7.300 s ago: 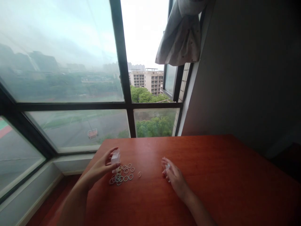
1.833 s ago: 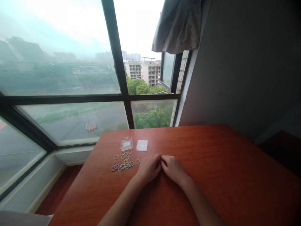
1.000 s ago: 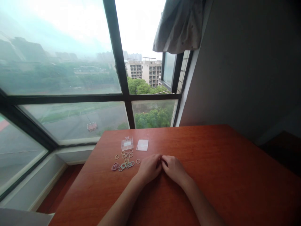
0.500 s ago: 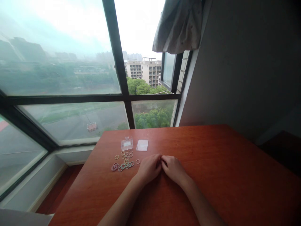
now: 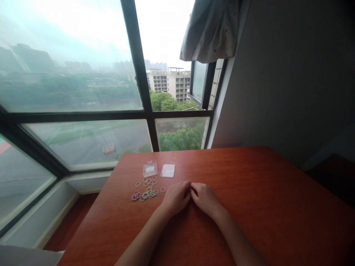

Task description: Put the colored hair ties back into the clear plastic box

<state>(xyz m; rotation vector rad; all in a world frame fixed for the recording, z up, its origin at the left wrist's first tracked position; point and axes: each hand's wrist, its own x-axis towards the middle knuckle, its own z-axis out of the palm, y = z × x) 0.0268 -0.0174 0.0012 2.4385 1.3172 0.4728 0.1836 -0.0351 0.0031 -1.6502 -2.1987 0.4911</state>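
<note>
My left hand (image 5: pixel 176 197) and my right hand (image 5: pixel 204 198) rest on the table with fingers curled inward and fingertips meeting. Whatever lies between the fingertips, if anything, is hidden or too small to make out. Left of my left hand lies a single pale ring (image 5: pixel 162 190), apart from it. Further left are several small rings, which look like hair ties: a pinkish cluster (image 5: pixel 135 196), a greenish-grey row (image 5: pixel 149 194) and a loose yellowish group (image 5: pixel 150 181). Behind them stand a clear plastic box (image 5: pixel 149 169) and a white flat piece, perhaps a lid (image 5: pixel 168 170).
The reddish-brown wooden table (image 5: pixel 249 192) reaches to the window frame (image 5: pixel 149 115) at the back. A grey curtain (image 5: pixel 212 33) hangs at the upper right, beside a dark wall (image 5: pixel 277 81). The table's left edge drops to the floor (image 5: pixel 69 220).
</note>
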